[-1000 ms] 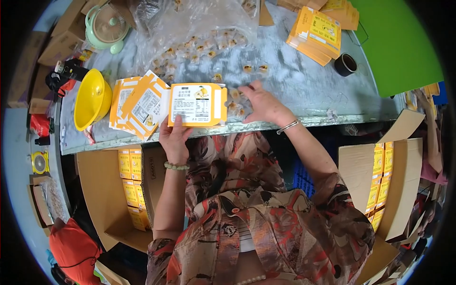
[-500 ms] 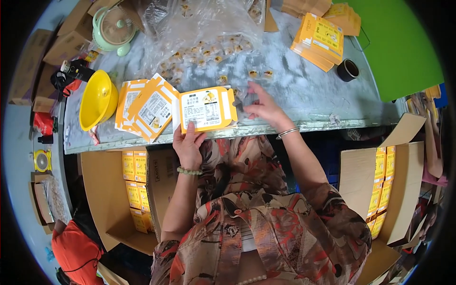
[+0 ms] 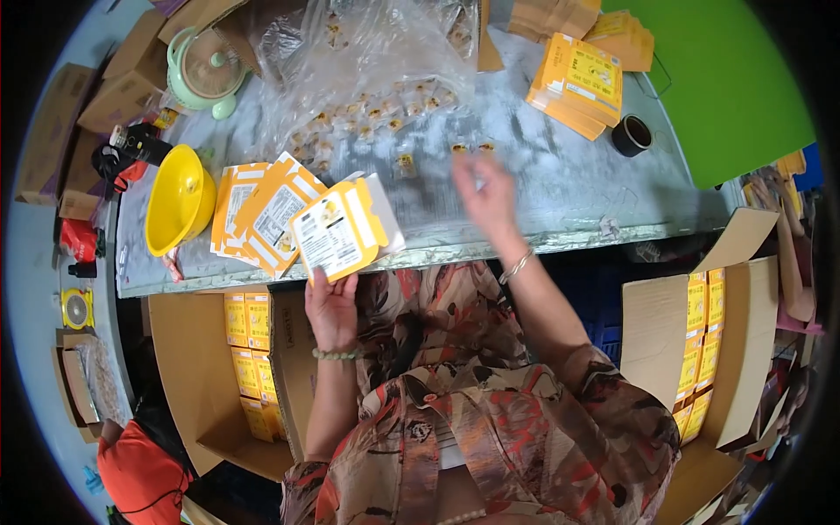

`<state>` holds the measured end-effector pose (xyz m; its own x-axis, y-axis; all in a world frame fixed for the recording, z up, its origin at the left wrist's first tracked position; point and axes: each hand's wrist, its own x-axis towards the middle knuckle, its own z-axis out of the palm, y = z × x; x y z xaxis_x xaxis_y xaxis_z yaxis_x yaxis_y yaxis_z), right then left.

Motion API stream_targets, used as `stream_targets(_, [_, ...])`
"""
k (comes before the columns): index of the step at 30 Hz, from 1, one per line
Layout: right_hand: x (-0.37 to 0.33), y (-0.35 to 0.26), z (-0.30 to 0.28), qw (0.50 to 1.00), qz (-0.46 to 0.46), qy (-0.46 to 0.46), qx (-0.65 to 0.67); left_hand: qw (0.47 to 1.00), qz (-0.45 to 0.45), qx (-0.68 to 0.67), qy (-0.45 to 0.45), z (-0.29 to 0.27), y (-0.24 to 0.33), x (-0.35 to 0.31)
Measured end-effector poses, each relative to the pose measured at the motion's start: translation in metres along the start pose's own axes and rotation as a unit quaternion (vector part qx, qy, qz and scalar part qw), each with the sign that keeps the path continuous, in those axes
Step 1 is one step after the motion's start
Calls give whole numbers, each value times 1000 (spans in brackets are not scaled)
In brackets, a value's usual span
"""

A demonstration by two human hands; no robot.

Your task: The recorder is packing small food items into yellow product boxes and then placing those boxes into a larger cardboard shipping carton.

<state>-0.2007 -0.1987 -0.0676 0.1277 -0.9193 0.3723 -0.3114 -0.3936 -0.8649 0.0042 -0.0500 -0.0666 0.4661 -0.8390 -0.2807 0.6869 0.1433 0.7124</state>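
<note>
My left hand (image 3: 332, 313), a green bead bracelet at its wrist, grips a yellow-and-white folding carton (image 3: 337, 234) by its lower edge. The carton is tilted over the table's front edge, its raised end flaps turned to the upper right. Against its left side lie several flat, overlapping yellow cartons (image 3: 278, 210). My right hand (image 3: 487, 194) hovers over the table beside two small clear-wrapped pieces (image 3: 460, 149); its fingers are smeared by motion, so whether it holds anything does not show. One more wrapped piece (image 3: 404, 164) lies between the carton and this hand.
A clear plastic bag (image 3: 350, 61) spreads at the back, with many wrapped pieces (image 3: 376, 112) before it. Left stands a yellow bowl (image 3: 181, 197). Back right are a carton stack (image 3: 577, 80) and a dark cup (image 3: 632, 136). Cardboard boxes (image 3: 188, 367) with packed yellow cartons flank me.
My left hand has drawn the carton left and tilted it, so its flapped end points up and right. My right hand has come away from the carton's end toward the two wrapped pieces.
</note>
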Motion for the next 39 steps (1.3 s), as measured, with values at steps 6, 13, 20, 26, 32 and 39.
stream_targets(6, [33,46,13,960,-87,10,-265,999,14,34,17,-13,11,-6])
stream_targets(13, [80,12,62,937,-129,-128,-297,996,9,76,53,-10,15,-12])
stream_targets(20, [63,13,39,887,-143,-286,-333,993,27,81,79,-5,16,-4])
stream_targets(26, [40,21,-24,934,-194,-193,-230,979,93,166,74,13,9,16])
stream_targets(32, [46,25,-65,917,29,-311,-247,977,47,200,62,29,-1,41])
stream_targets(39, [50,19,-4,886,-4,-401,-232,969,16,245,-2,49,-16,65])
